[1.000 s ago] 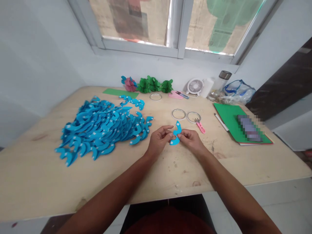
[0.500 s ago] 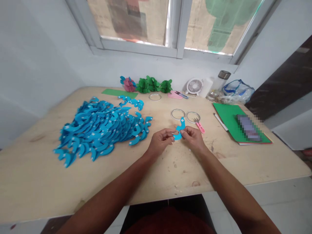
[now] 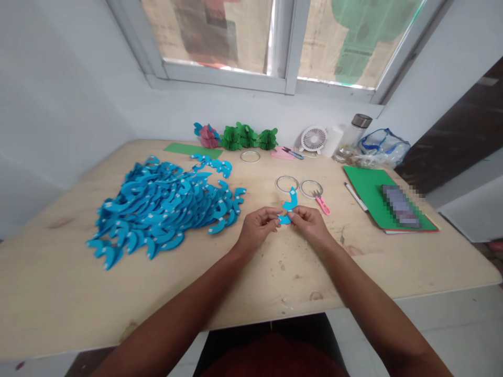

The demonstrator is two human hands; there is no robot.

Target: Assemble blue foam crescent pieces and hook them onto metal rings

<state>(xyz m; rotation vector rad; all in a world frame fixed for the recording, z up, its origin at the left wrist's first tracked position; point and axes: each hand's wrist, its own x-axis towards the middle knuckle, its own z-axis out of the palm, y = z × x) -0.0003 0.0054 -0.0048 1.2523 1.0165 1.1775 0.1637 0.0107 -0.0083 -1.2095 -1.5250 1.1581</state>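
Between my two hands is a curved blue paper piece (image 3: 291,200) with small white squares on it. My left hand (image 3: 257,226) pinches its lower left end between thumb and fingertips. On the other side, my right hand (image 3: 310,222) grips it near the middle, thumb on top. The upper part of the piece sticks up beyond my fingertips. A large heap of similar blue paper pieces (image 3: 157,199) lies on the table to the left of my hands.
Past my hands lie two metal rings (image 3: 287,184) and pink-handled snips (image 3: 322,203). Green paper flowers (image 3: 246,136), a small fan (image 3: 313,139) and a glass bottle (image 3: 356,136) line the wall. To the right are a white pen (image 3: 356,197), a green folder (image 3: 363,191) and a phone (image 3: 401,205).
The blue paper piece has shifted slightly in my fingers, its upper end tipping a little to the left. My right fingers have moved slightly; the heap is unchanged.
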